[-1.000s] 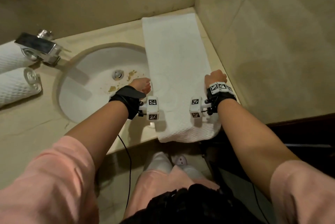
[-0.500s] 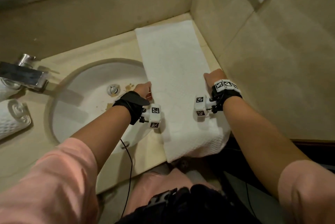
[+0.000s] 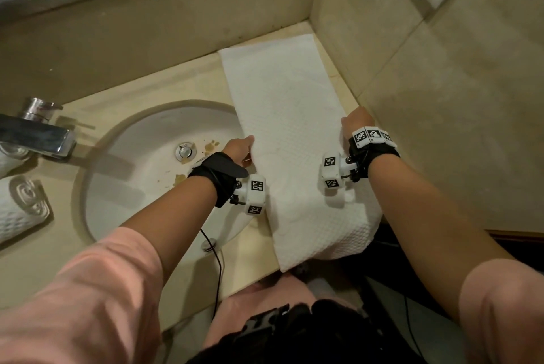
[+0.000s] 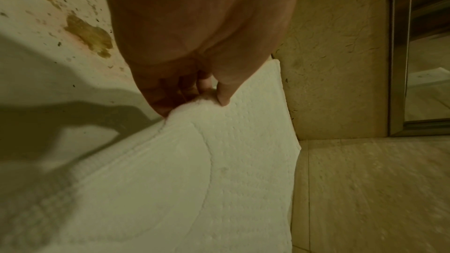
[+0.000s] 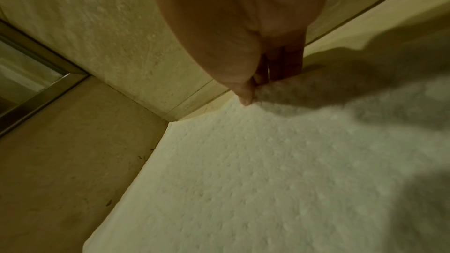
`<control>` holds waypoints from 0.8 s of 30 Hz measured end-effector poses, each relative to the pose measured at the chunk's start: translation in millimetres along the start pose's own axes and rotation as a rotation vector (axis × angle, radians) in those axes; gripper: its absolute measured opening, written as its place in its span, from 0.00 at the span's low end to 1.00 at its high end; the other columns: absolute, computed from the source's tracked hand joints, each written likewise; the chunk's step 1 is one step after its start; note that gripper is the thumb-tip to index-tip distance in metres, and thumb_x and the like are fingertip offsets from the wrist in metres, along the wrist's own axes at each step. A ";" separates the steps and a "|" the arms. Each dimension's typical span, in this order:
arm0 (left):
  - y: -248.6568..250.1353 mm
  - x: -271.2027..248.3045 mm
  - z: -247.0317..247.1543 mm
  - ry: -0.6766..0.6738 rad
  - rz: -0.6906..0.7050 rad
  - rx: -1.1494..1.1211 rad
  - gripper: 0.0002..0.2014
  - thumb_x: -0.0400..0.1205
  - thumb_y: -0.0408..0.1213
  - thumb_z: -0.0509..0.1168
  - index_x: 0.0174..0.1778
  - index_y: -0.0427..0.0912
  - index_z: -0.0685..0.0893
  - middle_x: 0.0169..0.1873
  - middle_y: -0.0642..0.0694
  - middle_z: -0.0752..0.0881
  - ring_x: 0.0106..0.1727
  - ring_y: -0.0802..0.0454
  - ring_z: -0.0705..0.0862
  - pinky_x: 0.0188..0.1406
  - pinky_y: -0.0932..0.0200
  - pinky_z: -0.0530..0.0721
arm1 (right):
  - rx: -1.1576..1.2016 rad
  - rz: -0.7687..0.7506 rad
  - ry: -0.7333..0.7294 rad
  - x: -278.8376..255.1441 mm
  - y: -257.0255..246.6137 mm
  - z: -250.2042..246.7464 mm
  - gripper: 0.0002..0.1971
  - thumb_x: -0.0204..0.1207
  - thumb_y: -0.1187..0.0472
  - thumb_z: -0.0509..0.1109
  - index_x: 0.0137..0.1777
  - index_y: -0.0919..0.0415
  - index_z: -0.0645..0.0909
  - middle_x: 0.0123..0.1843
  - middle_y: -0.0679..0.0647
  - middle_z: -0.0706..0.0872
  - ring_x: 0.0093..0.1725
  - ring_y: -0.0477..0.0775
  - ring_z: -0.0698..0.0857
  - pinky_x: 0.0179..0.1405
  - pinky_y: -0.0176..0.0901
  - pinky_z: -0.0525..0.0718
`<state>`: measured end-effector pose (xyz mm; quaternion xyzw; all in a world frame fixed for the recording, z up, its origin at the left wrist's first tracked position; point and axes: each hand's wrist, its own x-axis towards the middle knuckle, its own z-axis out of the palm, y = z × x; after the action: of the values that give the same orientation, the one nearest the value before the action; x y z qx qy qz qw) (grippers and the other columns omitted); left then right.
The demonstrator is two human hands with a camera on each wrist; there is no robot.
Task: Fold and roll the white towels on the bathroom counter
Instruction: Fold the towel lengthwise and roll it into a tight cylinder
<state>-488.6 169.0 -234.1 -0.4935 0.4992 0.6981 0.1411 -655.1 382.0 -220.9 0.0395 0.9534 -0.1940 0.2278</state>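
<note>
A long white waffle towel lies folded lengthwise on the beige counter, from the back corner to the front edge, where its near end hangs over. My left hand pinches the towel's left edge beside the sink, thumb on top. My right hand pinches the right edge close to the side wall. Both hands hold the towel about midway along its length.
The round sink with a stained bowl and drain lies left of the towel. A chrome faucet and a rolled white towel sit at far left. Tiled walls close in the right side and back.
Both hands have slid a little farther up the towel's edges, away from me. The head view has tilted, pushing the rolled towels toward the left border.
</note>
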 end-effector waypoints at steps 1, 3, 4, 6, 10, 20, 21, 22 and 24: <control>0.2 1.4 0.2 0.003 0.001 0.011 0.13 0.87 0.38 0.58 0.37 0.37 0.76 0.37 0.43 0.80 0.38 0.48 0.79 0.61 0.50 0.78 | -0.003 0.000 0.006 -0.5 0.0 0.5 0.18 0.82 0.59 0.62 0.67 0.69 0.76 0.65 0.66 0.81 0.63 0.66 0.81 0.50 0.47 0.77; 0.7 3.2 0.3 0.009 0.004 0.034 0.14 0.87 0.38 0.59 0.36 0.37 0.75 0.36 0.43 0.79 0.40 0.47 0.79 0.63 0.48 0.78 | -0.014 0.029 0.031 -0.9 -1.6 2.2 0.18 0.82 0.58 0.62 0.66 0.70 0.75 0.63 0.66 0.83 0.61 0.68 0.83 0.51 0.49 0.79; 0.5 4.7 0.4 0.010 0.004 0.044 0.14 0.86 0.39 0.60 0.36 0.36 0.76 0.37 0.43 0.79 0.42 0.45 0.80 0.64 0.47 0.78 | -0.019 0.046 0.053 -0.8 -3.4 3.1 0.19 0.82 0.58 0.63 0.67 0.71 0.72 0.64 0.67 0.82 0.61 0.68 0.82 0.53 0.51 0.80; -0.7 7.9 -0.1 0.017 0.000 0.060 0.14 0.86 0.40 0.61 0.37 0.36 0.77 0.38 0.42 0.81 0.49 0.41 0.81 0.66 0.44 0.78 | 0.008 0.078 0.080 -4.8 -7.6 2.7 0.23 0.82 0.60 0.64 0.72 0.72 0.65 0.67 0.68 0.79 0.66 0.68 0.80 0.59 0.54 0.79; -1.7 9.8 -0.8 0.019 0.006 0.079 0.13 0.85 0.41 0.62 0.40 0.36 0.79 0.39 0.42 0.83 0.51 0.41 0.82 0.63 0.45 0.82 | 0.074 0.127 0.093 -17.5 -2.4 -2.4 0.30 0.82 0.56 0.66 0.76 0.72 0.59 0.73 0.69 0.75 0.70 0.69 0.77 0.62 0.53 0.77; -7.0 5.9 -5.1 -0.036 0.066 0.206 0.13 0.84 0.41 0.64 0.36 0.39 0.77 0.50 0.37 0.82 0.51 0.41 0.82 0.65 0.43 0.81 | 0.042 0.064 0.138 -41.7 53.9 12.2 0.14 0.82 0.62 0.64 0.36 0.67 0.80 0.46 0.68 0.84 0.48 0.65 0.82 0.41 0.44 0.73; -7.8 5.4 -4.5 -0.030 0.073 0.204 0.12 0.84 0.41 0.64 0.37 0.38 0.77 0.50 0.37 0.82 0.51 0.41 0.82 0.64 0.43 0.81 | 0.054 0.079 0.121 -39.7 54.1 10.6 0.17 0.82 0.61 0.64 0.30 0.64 0.75 0.42 0.65 0.81 0.44 0.61 0.79 0.40 0.42 0.71; -8.6 6.6 -3.7 -0.019 0.085 0.202 0.12 0.84 0.40 0.65 0.38 0.37 0.78 0.50 0.36 0.82 0.51 0.41 0.82 0.63 0.43 0.82 | 0.058 0.099 0.108 -36.7 55.0 10.6 0.19 0.82 0.60 0.64 0.27 0.59 0.71 0.41 0.62 0.78 0.42 0.57 0.76 0.40 0.40 0.70; -10.4 9.4 -2.0 0.008 0.097 0.212 0.11 0.84 0.40 0.64 0.44 0.34 0.78 0.50 0.36 0.82 0.51 0.41 0.82 0.61 0.44 0.83 | 0.069 0.121 0.100 -32.8 54.6 11.5 0.15 0.82 0.58 0.65 0.31 0.58 0.75 0.42 0.60 0.79 0.43 0.56 0.77 0.42 0.39 0.70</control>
<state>-484.7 169.3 -247.7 -0.4538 0.5943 0.6453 0.1565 -612.1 428.4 -234.8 0.1146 0.9521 -0.2104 0.1898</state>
